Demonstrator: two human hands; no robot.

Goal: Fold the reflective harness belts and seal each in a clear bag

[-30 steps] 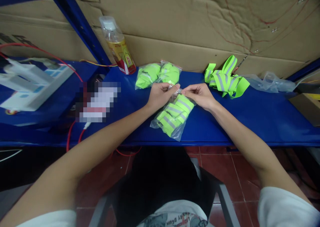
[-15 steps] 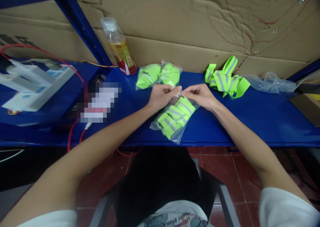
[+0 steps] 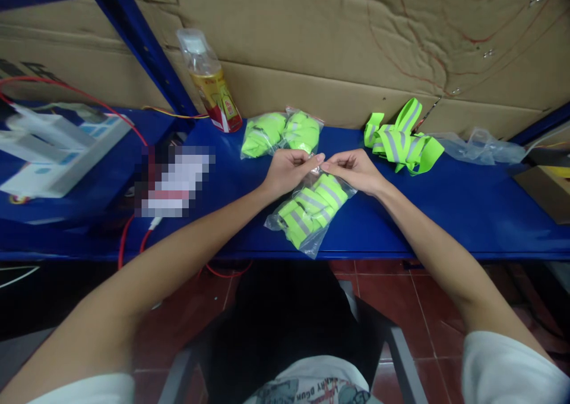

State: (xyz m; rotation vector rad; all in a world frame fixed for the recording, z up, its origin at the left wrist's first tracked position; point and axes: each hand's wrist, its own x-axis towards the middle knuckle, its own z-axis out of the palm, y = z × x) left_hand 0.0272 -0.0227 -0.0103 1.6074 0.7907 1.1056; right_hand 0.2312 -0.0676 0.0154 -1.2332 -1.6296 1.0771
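Note:
A clear plastic bag (image 3: 309,213) filled with folded neon-green reflective straps lies on the blue shelf (image 3: 445,208) in front of me. My left hand (image 3: 287,169) pinches the bag's top edge with thumb and forefinger. My right hand (image 3: 354,168) pinches the same edge from the right, and the fingertips of both hands nearly meet. Two more filled bags (image 3: 282,132) lie just behind my hands. A loose neon-green reflective strap (image 3: 403,138) sits behind my right hand.
A plastic bottle (image 3: 209,80) with a yellow and red label leans on the cardboard back wall. Empty clear bags (image 3: 483,146) lie at the right, a cardboard box (image 3: 545,187) at the far right. White boxes (image 3: 57,149) and red cables (image 3: 133,238) are at left.
My fingertips have drawn closer together along the bag's top edge. The bag has shifted slightly to the left and away from the shelf's front edge.

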